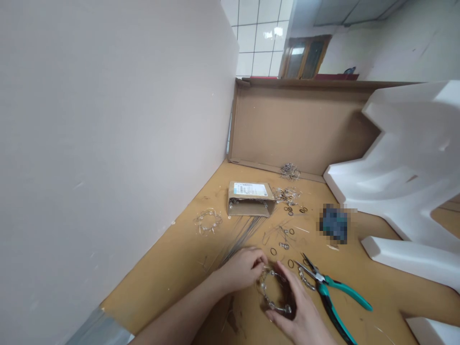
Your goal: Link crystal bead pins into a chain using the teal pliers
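Observation:
Between my hands is a beaded wire ring (pixel 263 289), a loop of thin wire with clear round beads. The fingers of my left hand (pixel 246 268) are pinched together at the ring's upper left side. My right hand (pixel 300 306) curls around the ring from the right, thumb below and fingers above. Just right of that hand lie needle-nose pliers (pixel 325 282) with green and black handles, jaws apart. A short strand of beads (pixel 306 279) lies by the jaws. Straight wires (pixel 244 235) spread on the table beyond my left hand.
A small open cardboard box (pixel 247 207) stands on the table (pixel 187 254), with another beaded ring (pixel 209 221) to its left. Beaded wire pieces (pixel 286 195) and several small dark rings (pixel 292 231) lie to its right. White foam (pixel 406 143) borders the right; a pale panel (pixel 125 120) rises at left.

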Demonstrator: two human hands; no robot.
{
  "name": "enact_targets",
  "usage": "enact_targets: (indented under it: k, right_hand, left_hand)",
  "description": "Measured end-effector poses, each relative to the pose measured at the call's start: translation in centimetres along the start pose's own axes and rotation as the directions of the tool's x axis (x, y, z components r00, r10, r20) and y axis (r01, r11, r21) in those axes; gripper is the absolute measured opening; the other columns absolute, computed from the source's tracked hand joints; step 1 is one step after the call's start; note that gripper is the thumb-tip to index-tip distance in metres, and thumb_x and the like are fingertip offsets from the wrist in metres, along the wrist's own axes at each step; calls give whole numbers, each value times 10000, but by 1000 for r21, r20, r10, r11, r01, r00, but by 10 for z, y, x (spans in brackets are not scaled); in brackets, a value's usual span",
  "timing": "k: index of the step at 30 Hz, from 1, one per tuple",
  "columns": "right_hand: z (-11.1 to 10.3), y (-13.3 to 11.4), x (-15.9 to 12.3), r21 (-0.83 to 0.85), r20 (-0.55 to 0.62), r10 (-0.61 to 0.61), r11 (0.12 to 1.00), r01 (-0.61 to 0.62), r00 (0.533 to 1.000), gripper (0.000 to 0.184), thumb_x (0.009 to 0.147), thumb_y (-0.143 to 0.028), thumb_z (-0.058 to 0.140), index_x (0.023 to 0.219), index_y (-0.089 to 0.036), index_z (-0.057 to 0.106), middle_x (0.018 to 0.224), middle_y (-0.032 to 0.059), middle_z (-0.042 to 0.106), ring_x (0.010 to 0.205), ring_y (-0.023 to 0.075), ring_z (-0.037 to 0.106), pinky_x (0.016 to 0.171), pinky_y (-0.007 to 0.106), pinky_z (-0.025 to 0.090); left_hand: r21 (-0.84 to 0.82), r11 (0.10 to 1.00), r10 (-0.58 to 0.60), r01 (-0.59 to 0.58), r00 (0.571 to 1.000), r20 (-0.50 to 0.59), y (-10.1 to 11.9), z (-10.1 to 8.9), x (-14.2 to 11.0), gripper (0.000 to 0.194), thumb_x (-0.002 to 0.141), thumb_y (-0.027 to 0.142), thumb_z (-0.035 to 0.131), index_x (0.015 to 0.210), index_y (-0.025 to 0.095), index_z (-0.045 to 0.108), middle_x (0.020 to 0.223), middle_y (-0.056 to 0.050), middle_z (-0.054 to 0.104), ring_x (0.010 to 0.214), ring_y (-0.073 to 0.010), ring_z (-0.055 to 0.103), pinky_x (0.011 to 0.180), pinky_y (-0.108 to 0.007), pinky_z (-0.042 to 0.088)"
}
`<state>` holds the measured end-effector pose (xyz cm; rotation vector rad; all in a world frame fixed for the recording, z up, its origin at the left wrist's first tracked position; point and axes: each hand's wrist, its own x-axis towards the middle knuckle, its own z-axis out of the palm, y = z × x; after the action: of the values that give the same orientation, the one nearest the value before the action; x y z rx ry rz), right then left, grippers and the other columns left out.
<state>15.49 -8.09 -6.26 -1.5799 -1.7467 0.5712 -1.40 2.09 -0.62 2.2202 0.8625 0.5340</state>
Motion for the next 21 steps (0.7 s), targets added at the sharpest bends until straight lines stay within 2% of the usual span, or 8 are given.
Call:
enact_targets:
  k: [4, 7, 10, 14, 17, 21]
  right_hand:
    - [-6, -1, -1, 60, 33, -14, 998, 12, 999, 821, 672, -270, 664, 1385, -222, 260, 1420, 118, 355, 1310, 279, 299, 1060, 476, 265]
    - [-14, -1, -2, 130, 20, -28, 991, 25, 999, 746, 756, -337, 604, 1396, -245, 232, 1450, 117, 305, 1321, 282, 276, 1052, 490, 274]
    - [-21, -3, -2, 218, -80, 29, 976, -11, 996, 587, 842, -358, 496, 1371, -263, 263, 1440, 112, 326, 1305, 264, 316, 1042, 485, 294]
    - [-32, -3, 1, 327, -187, 138, 942, -71, 973, 515, 854, -378, 482, 1327, -260, 316, 1365, 112, 435, 1242, 244, 416, 1012, 438, 355]
    - [-38, -1, 2, 352, -263, 193, 932, -92, 945, 469, 852, -402, 481, 1284, -259, 369, 1284, 101, 512, 1173, 235, 484, 981, 406, 393]
    - [-38, 0, 3, 358, -367, 208, 931, -68, 906, 406, 848, -410, 487, 1210, -232, 441, 1141, 98, 585, 1054, 218, 555, 932, 373, 435]
  left_hand:
    - [-43, 999, -28, 28, 1000, 1, -2, 1, 0, 220, 781, 124, 413, 833, 177, 620, 675, 11, 610, 651, -118, 534, 627, -197, 398]
    - [-29, 1000, -12, 11, 1000, -25, -4, 1, 0, 231, 786, 126, 405, 839, 177, 624, 743, -8, 637, 705, -133, 557, 667, -212, 410]
    - [-3, 1000, -12, 12, 998, -66, -6, -1, 1, 250, 765, 103, 406, 853, 179, 627, 840, -27, 654, 780, -147, 571, 722, -226, 415]
    - [-1, 999, -46, 46, 995, -85, -5, -2, 2, 265, 757, 104, 406, 886, 175, 627, 873, -38, 654, 795, -156, 572, 728, -236, 417]
    - [-19, 999, -52, 50, 994, -96, -3, -1, 2, 262, 759, 117, 411, 905, 170, 622, 845, -36, 647, 754, -151, 564, 697, -229, 412]
    - [-63, 997, -47, 39, 989, -141, -3, 1, 2, 231, 785, 160, 416, 906, 176, 612, 731, -6, 600, 659, -129, 521, 627, -213, 385]
